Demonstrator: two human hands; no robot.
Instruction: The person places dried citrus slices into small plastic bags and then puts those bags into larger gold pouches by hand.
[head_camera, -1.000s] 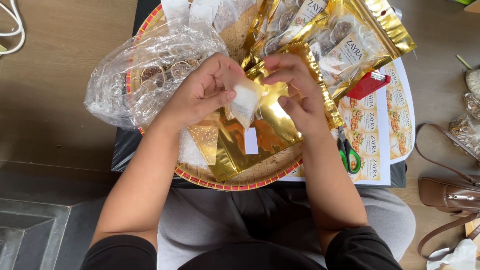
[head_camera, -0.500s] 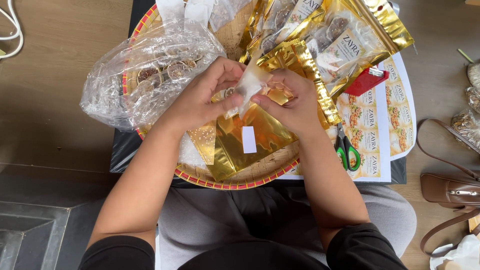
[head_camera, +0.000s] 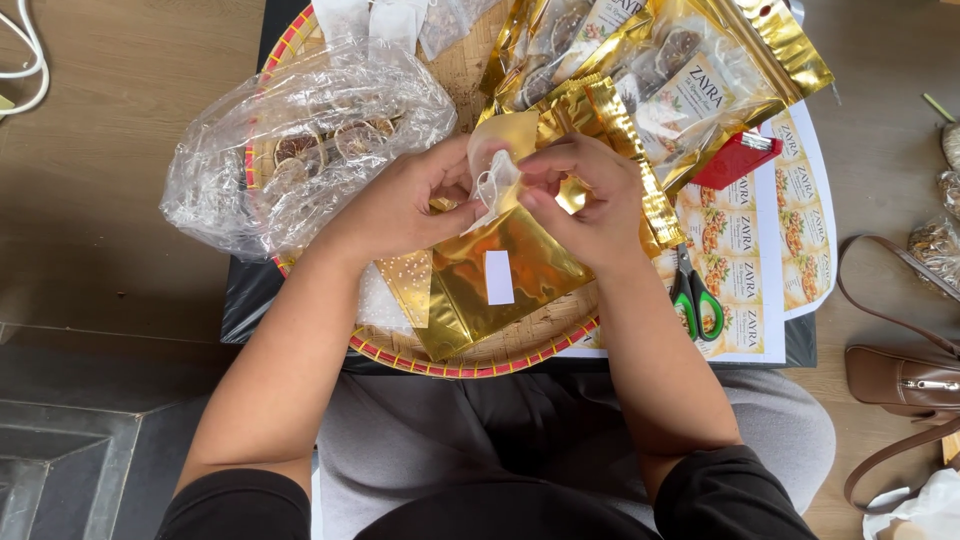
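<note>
Small white mesh sachet (head_camera: 497, 185): pinched between left hand (head_camera: 405, 205) and right hand (head_camera: 590, 195), at the mouth of a gold foil pouch (head_camera: 500, 275) above the round woven tray (head_camera: 470, 350). Green-handled scissors (head_camera: 695, 298) lie right.

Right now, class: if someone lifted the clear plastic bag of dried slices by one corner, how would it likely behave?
The clear plastic bag is crumpled and thin, so it would probably sag floppily. The few dried slices inside look light and would likely slide toward the low end. Its glossy film may feel slippery.
</note>
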